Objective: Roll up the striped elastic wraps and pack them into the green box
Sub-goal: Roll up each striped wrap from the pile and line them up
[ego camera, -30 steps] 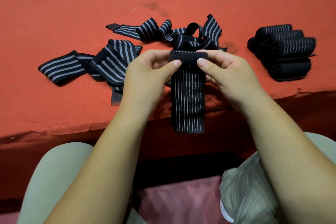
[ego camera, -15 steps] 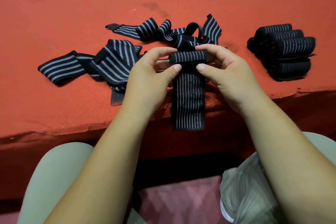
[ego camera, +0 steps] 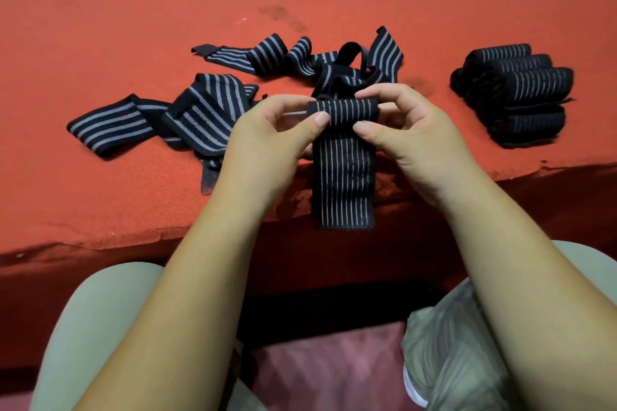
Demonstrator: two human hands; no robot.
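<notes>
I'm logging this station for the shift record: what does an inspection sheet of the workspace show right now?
Surface: red cloth table, dark stain far middle.
Job's things: held wrap partly rolled, tail hanging over the edge; loose wraps heaped behind; finished rolls stacked right; green box not in view.
Clutter: nothing seen.
Grippers: left hand and right hand both pinch the held wrap.
Cables: nothing seen.
Surroundings: person's knees, pink cloth below.

**No legible writing in view**

No text, label, brand, number or sign can be read. The black elastic wrap with grey stripes [ego camera: 344,177] at the near table edge shows only its woven lines. The loose black striped wraps [ego camera: 207,110] on the left, the rolled black striped wraps [ego camera: 521,93] on the right and the red felt table cover [ego camera: 133,10] bear no legible marks.
</notes>
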